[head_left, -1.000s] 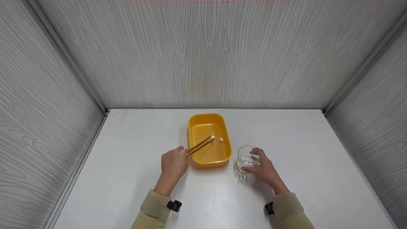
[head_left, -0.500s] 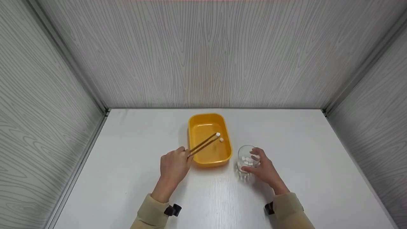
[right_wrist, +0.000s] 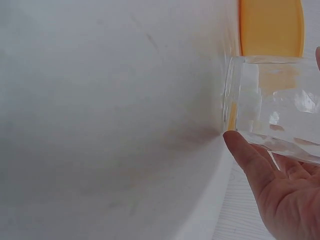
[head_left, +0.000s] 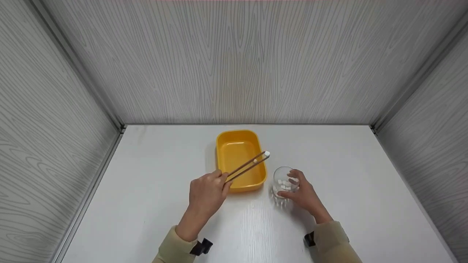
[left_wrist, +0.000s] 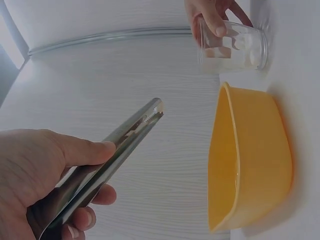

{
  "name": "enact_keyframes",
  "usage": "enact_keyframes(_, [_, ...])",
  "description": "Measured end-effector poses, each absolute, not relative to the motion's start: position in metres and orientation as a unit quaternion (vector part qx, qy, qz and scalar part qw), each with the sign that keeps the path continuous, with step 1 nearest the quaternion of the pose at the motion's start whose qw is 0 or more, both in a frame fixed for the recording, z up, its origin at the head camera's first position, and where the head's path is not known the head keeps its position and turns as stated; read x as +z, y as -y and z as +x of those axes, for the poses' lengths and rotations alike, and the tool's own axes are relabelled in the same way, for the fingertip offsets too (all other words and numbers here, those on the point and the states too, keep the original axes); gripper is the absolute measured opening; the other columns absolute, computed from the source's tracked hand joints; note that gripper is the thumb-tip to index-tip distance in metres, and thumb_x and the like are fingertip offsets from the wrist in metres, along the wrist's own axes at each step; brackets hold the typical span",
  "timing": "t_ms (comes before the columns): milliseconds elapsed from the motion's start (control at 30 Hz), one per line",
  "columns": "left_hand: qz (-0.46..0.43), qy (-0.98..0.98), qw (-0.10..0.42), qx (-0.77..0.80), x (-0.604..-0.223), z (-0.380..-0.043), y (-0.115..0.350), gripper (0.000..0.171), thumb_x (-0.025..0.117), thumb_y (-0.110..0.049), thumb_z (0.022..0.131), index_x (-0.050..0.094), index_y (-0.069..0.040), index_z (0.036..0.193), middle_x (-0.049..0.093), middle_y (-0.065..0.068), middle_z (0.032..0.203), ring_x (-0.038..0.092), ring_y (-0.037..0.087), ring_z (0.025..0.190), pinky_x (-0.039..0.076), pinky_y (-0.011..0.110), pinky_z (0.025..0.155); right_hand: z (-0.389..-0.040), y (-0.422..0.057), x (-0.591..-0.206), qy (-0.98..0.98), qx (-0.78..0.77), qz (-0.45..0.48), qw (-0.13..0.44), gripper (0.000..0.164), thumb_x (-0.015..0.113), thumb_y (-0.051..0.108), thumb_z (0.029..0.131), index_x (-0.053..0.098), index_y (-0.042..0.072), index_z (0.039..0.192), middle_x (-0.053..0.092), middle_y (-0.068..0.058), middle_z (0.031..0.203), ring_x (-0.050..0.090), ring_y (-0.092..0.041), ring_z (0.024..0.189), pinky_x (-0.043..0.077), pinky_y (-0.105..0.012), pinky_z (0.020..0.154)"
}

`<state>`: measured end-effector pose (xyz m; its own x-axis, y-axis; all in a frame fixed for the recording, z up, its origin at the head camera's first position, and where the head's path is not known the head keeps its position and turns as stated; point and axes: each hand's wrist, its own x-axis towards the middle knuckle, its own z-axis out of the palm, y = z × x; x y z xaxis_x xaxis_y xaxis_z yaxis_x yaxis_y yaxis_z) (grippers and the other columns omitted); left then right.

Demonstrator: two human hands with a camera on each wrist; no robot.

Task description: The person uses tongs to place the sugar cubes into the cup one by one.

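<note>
My left hand (head_left: pixel 206 193) grips a pair of metal tongs (left_wrist: pixel 120 155), held above the yellow tray (head_left: pixel 226 153). A small white cube (head_left: pixel 267 153) sits between the tong tips, over the tray's right rim. Seen past the tongs, another small white piece (head_left: pixel 255 161) lies inside the tray. To the right of the tray, a clear glass (head_left: pixel 280 179) stands upright on the table with several white cubes (head_left: pixel 284 185) in it. Curled round the glass's right side, my right hand (head_left: pixel 301 191) holds it, thumb low at the front. The glass bottom shows close up in the right wrist view.
The white table (head_left: pixel 157 164) is bounded by a grey wood-grain panel (head_left: pixel 241 65) at the back and similar panels at both sides. A narrow strip of table separates tray and glass.
The tongs with the white cube have risen from inside the tray and moved right, to its right rim. My left hand has shifted slightly right. My right hand and the glass stay put.
</note>
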<state>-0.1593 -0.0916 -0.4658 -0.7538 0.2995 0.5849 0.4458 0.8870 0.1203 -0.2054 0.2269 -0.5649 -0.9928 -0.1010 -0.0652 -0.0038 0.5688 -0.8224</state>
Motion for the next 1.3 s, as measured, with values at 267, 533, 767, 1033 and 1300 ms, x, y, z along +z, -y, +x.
enact_keyframes(267, [-0.24,0.917,0.289,-0.134,-0.462,-0.152,0.081,0.025,0.08,-0.028,0.083,0.078,-0.007,0.097,0.065,0.0,0.077,0.057,0.014,0.055,0.046,0.025,0.046,-0.207,-0.227,-0.565,-0.886,-0.461,-0.029,0.051,0.09,0.086,0.033,0.075,0.033,0.012,0.145,0.045,-0.013,0.145,0.041,-0.041,0.131,0.035,-0.058,0.102])
enact_keyframes(533, [-0.271,0.911,0.282,-0.133,-0.466,-0.15,0.072,0.022,0.079,-0.028,0.084,0.078,-0.008,0.094,0.063,-0.001,0.076,0.055,0.013,0.054,0.046,0.025,0.048,-0.207,-0.228,-0.566,-0.882,-0.467,-0.029,0.053,0.09,0.087,0.035,0.074,0.034,0.015,0.144,0.046,-0.011,0.145,0.042,-0.04,0.13,0.036,-0.057,0.101])
enact_keyframes(767, [-0.28,0.916,0.259,-0.128,-0.47,-0.15,0.068,0.023,0.079,-0.032,0.083,0.078,-0.011,0.093,0.06,-0.004,0.072,0.052,0.013,0.052,0.041,0.025,0.044,-0.207,-0.227,-0.566,-0.879,-0.473,-0.028,0.055,0.089,0.087,0.036,0.073,0.035,0.017,0.143,0.045,-0.013,0.145,0.042,-0.039,0.131,0.036,-0.057,0.102])
enact_keyframes(1033, [-0.255,0.923,0.257,-0.133,-0.471,-0.153,0.075,0.029,0.082,-0.032,0.08,0.078,-0.008,0.096,0.064,-0.001,0.076,0.056,0.013,0.056,0.046,0.024,0.048,-0.206,-0.228,-0.567,-0.879,-0.472,-0.038,0.056,0.095,0.085,0.041,0.074,0.031,0.013,0.147,0.044,-0.014,0.146,0.039,-0.041,0.133,0.035,-0.057,0.102])
enact_keyframes(1300, [-0.211,0.932,0.256,-0.145,-0.474,-0.161,0.087,0.033,0.083,-0.031,0.079,0.077,-0.004,0.097,0.065,0.004,0.078,0.059,0.016,0.056,0.045,0.027,0.046,-0.206,-0.227,-0.566,-0.883,-0.465,-0.032,0.055,0.095,0.086,0.038,0.075,0.03,0.012,0.148,0.044,-0.012,0.146,0.038,-0.041,0.133,0.033,-0.058,0.104])
